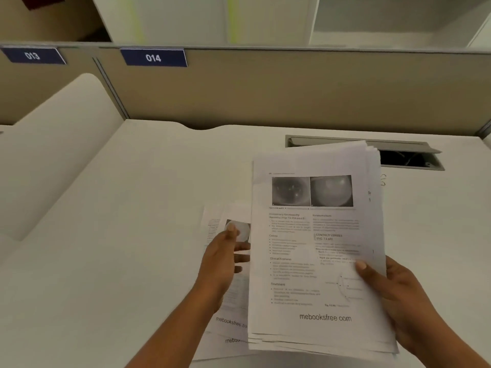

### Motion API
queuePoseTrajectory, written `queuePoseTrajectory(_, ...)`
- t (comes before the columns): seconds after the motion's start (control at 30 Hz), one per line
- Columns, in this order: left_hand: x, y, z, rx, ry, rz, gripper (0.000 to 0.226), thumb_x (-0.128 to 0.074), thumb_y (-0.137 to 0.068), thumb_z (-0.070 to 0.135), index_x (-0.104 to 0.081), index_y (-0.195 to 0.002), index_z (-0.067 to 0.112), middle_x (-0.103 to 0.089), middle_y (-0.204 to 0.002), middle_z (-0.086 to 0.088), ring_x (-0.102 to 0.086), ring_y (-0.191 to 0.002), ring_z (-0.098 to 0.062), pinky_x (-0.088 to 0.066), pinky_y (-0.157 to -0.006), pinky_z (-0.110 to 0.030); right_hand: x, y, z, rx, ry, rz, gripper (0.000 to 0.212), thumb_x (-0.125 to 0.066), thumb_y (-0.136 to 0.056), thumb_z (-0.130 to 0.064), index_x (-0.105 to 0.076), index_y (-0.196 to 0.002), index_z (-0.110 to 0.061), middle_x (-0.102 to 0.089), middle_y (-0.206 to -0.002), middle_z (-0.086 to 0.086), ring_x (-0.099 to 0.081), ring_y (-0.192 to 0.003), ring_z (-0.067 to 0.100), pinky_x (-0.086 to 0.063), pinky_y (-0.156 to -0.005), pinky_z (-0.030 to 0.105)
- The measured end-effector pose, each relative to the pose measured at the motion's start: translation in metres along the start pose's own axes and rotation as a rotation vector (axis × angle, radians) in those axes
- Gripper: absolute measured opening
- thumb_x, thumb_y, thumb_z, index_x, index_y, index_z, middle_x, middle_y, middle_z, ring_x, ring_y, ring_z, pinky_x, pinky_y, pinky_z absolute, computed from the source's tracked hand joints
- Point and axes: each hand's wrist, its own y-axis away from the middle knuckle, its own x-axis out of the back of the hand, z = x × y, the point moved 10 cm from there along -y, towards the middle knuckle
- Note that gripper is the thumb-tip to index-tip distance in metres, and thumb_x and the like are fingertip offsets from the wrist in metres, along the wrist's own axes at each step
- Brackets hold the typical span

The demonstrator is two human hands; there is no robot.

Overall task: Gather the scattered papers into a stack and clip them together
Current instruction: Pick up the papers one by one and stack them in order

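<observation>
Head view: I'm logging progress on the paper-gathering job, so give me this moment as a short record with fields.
stack: sheaf of printed pages, lifted over the desk, edges uneven
right hand: grips the stack's right edge, thumb on top
left hand: at the stack's left edge, over the loose pages
loose pages: at least two, flat on the desk, partly under the stack
clips: small wire shapes on the desk right of the stack, probably paper clips
desk: white
clipped: not yet
</observation>
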Motion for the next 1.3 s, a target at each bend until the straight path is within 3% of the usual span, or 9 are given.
queuePoseTrajectory(0.07,0.028,-0.008,-0.016,-0.019,-0.16,0.141,0.037,-0.044,-0.1,0.055,-0.055,-0.122,0.028,-0.067,-0.116,0.005,-0.064,-0.098,-0.013,-0.05,-0.084,-0.031,0.008,0.002,-0.001,0.002,-0.015,0.022,0.019,-0.056,-0.094,-0.009,-0.071,-0.106,-0.007,-0.079,-0.095,0.016,-0.077,-0.075,0.029,-0.062,-0.057,0.036)
queuePoseTrajectory(0.2,0.067,-0.013,-0.055,0.009,-0.647,0.275,0.072,-0.059,-0.09,0.06,-0.043,-0.146,0.019,-0.054,-0.138,-0.004,-0.056,-0.122,-0.022,-0.049,-0.098,-0.038,0.026,0.003,0.0,0.007,-0.005,0.072,0.017,-0.054,-0.096,-0.007,-0.07,-0.102,-0.011,-0.08,-0.086,0.008,-0.076,-0.066,0.021,-0.061,-0.052,0.031)
queuePoseTrajectory(0.43,0.056,-0.007,-0.074,0.042,-1.128,0.283,0.096,-0.057,-0.068,0.085,-0.037,-0.134,0.018,-0.048,-0.128,-0.003,-0.052,-0.118,-0.022,-0.05,-0.086,-0.038,0.036,0.004,0.007,0.02,0.005,0.086,0.015,-0.061,-0.088,-0.014,-0.071,-0.099,-0.014,-0.08,-0.084,0.005,-0.076,-0.065,0.019,-0.062,-0.053,0.032)
queuePoseTrajectory(0.57,0.05,-0.01,-0.081,0.075,-1.035,0.253,0.095,-0.07,-0.065,0.078,-0.038,-0.128,0.015,-0.046,-0.127,-0.005,-0.055,-0.114,-0.022,-0.054,-0.078,-0.037,0.038,0.007,0.007,0.027,0.027,0.087,0.03,-0.065,-0.076,-0.022,-0.071,-0.104,-0.012,-0.08,-0.089,0.008,-0.076,-0.069,0.022,-0.063,-0.061,0.037)
queuePoseTrajectory(0.8,0.048,-0.012,-0.075,0.043,-0.869,0.258,0.078,-0.085,-0.066,0.056,-0.042,-0.118,0.017,-0.065,-0.116,0.001,-0.068,-0.098,-0.021,-0.049,-0.064,-0.029,0.037,0.01,0.007,0.032,0.019,0.101,0.017,-0.063,-0.085,-0.018,-0.07,-0.099,-0.012,-0.08,-0.082,0.004,-0.076,-0.064,0.019,-0.062,-0.054,0.031)
queuePoseTrajectory(0.9,0.051,-0.012,-0.067,-0.03,-0.826,0.284,0.047,-0.076,-0.083,0.044,-0.051,-0.117,0.022,-0.07,-0.114,0.004,-0.069,-0.092,-0.018,-0.044,-0.058,-0.025,0.04,0.01,0.008,0.036,0.023,0.108,0.024,-0.066,-0.076,-0.022,-0.071,-0.097,-0.013,-0.08,-0.081,0.004,-0.076,-0.063,0.019,-0.062,-0.054,0.032)
queuePoseTrajectory(1.0,0.059,-0.017,-0.061,-0.074,-0.707,0.288,0.015,-0.061,-0.096,0.035,-0.064,-0.105,0.022,-0.073,-0.103,0.002,-0.065,-0.081,-0.014,-0.05,-0.065,-0.027,0.044,0.01,0.008,0.036,0.016,0.108,0.02,-0.066,-0.077,-0.023,-0.073,-0.094,-0.014,-0.08,-0.082,0.006,-0.076,-0.064,0.02,-0.062,-0.057,0.034)
queuePoseTrajectory(1.17,0.086,-0.012,-0.038,-0.159,-0.466,0.317,0.02,-0.055,-0.102,0.024,-0.07,-0.109,0.013,-0.07,-0.088,0.004,-0.066,-0.08,-0.012,-0.049,-0.067,-0.026,0.049,0.009,0.009,0.035,0.022,0.118,0.014,-0.061,-0.091,-0.012,-0.072,-0.1,-0.013,-0.08,-0.087,0.009,-0.076,-0.066,0.022,-0.063,-0.06,0.037)
queuePoseTrajectory(1.3,0.114,0.003,-0.013,-0.24,-0.282,0.395,0.014,-0.056,-0.102,0.018,-0.069,-0.102,0.021,-0.07,-0.088,0.01,-0.069,-0.087,-0.016,-0.05,-0.07,-0.025,0.048,0.009,0.009,0.027,0.021,0.121,0.016,-0.058,-0.094,-0.007,-0.071,-0.102,-0.011,-0.08,-0.088,0.011,-0.076,-0.068,0.024,-0.063,-0.061,0.039)
